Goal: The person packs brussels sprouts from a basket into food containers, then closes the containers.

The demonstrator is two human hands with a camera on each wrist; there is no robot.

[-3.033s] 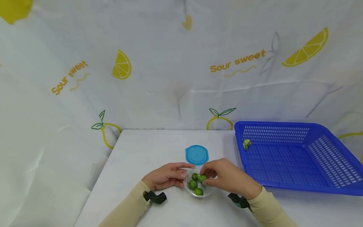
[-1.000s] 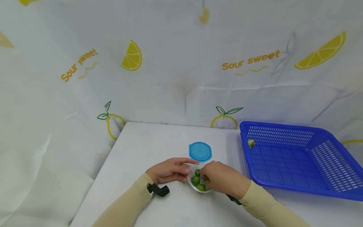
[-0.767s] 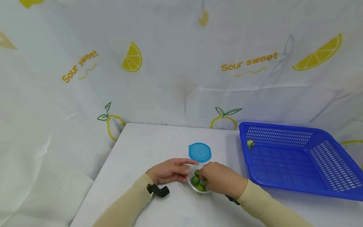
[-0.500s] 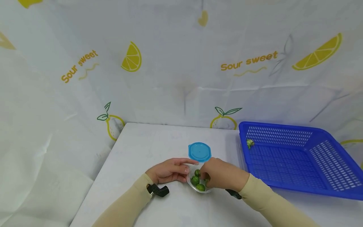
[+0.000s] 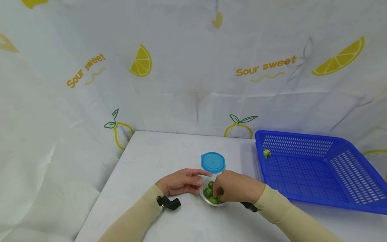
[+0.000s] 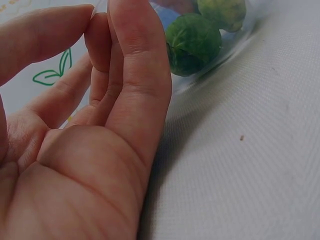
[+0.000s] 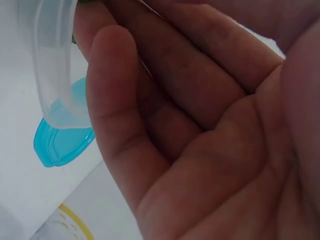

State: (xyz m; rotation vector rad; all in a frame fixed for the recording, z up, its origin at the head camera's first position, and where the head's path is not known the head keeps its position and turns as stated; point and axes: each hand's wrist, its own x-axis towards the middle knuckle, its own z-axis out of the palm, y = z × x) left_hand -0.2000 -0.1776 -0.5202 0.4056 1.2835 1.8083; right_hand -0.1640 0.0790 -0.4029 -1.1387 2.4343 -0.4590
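Note:
A clear round bowl (image 5: 204,198) holding several green Brussels sprouts (image 5: 208,192) stands near the table's front. My left hand (image 5: 181,182) grips its left side, index finger stretched along the far rim and thumb against the wall. From the right, my right hand (image 5: 237,186) reaches in with curled fingers around a sprout at the bowl's right side, mostly hidden by the hand. The left wrist view shows sprouts (image 6: 193,44) through the clear wall beside my left hand (image 6: 100,135). In the right wrist view, my right hand (image 7: 200,130) covers most of the sprout it holds.
A blue lid (image 5: 213,162) lies flat just behind the bowl. To the right stands a large blue perforated basket (image 5: 305,198), with a pale green sprout (image 5: 266,153) in its far left corner. A white sheet with a lemon print (image 5: 187,67) hangs behind the table.
Since the oldest frame, my right fingers have gone deeper into the bowl. Over the last second they shift slightly, and a sprout beside the front one shows more. My left hand keeps its hold.

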